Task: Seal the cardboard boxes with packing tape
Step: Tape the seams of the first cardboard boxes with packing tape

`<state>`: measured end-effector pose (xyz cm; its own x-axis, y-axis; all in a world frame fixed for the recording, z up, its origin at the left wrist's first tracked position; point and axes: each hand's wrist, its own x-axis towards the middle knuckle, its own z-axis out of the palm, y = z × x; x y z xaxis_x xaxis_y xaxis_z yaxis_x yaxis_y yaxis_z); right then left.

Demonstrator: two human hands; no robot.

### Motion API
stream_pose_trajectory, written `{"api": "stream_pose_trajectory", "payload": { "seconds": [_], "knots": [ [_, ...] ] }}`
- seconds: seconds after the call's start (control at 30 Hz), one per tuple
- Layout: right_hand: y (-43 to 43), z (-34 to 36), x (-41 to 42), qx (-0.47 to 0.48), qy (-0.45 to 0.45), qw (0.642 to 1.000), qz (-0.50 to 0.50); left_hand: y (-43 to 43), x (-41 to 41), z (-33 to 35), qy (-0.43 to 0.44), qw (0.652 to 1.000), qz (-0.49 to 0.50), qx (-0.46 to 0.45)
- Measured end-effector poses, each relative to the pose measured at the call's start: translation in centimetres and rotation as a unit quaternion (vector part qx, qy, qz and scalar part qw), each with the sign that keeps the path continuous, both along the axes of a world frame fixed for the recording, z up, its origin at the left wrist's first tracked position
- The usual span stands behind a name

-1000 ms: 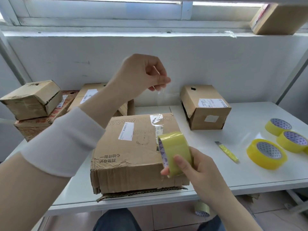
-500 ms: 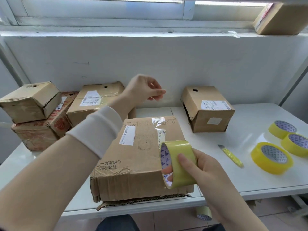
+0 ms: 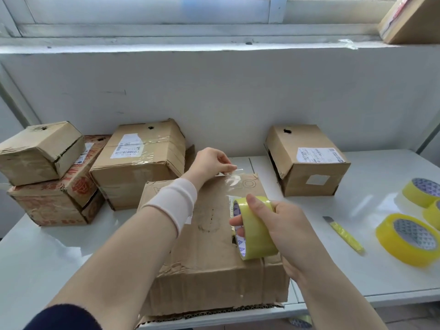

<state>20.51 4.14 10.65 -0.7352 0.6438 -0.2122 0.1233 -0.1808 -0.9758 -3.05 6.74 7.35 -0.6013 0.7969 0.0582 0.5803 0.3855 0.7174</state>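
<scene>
Tape end (image 3: 232, 172) was pinched in left grip (image 3: 209, 163) at far edge of box (image 3: 209, 263) on table (image 3: 47, 258), right grip (image 3: 285, 225) wrapped round roll (image 3: 258, 236); best bet was keeping it taut and low, anchoring far end first.

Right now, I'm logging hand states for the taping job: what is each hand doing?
Left hand: pinches the tape end.
Right hand: grips the tape roll.

The left forearm (image 3: 142, 236) hides much of the large cardboard box (image 3: 214, 263) top. The tape roll (image 3: 256, 232) partly covers the right hand (image 3: 288, 225). Far to that hand's right, a spare roll (image 3: 434, 214) is cut off by the frame edge.
</scene>
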Motion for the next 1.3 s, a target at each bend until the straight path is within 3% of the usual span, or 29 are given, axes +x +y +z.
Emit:
{"api": "stream_pose_trajectory", "payload": {
  "seconds": [0.17,0.37,0.57,0.7,0.87,1.2,1.3],
  "knots": [
    [-0.1,-0.2,-0.2,-0.011,0.012,1.0,-0.003,-0.1,-0.7,-0.8,0.005,0.999,-0.004,-0.052],
    [-0.6,-0.5,0.0,-0.01,0.029,0.999,-0.016,-0.4,-1.2,0.0,0.002,0.977,-0.023,-0.21],
    [-0.7,-0.7,0.1,0.004,0.034,0.999,-0.024,-0.9,0.7,-0.8,0.052,0.998,-0.039,-0.007],
    [-0.8,-1.1,0.1,0.021,0.048,0.998,-0.027,-1.2,1.3,-1.6,0.093,0.995,-0.012,-0.047],
    [-2.4,-4.6,3.2,0.17,0.099,0.98,0.009,-0.9,0.9,-1.5,0.071,0.995,-0.011,-0.066],
    [-4.7,-5.0,5.7,0.174,0.127,0.972,-0.09,-0.8,1.4,-1.2,0.041,0.997,-0.003,-0.069],
    [-5.4,-5.2,6.4,0.166,0.134,0.975,-0.058,-0.8,1.5,-1.4,0.045,0.997,0.0,-0.063]
  ]
}}
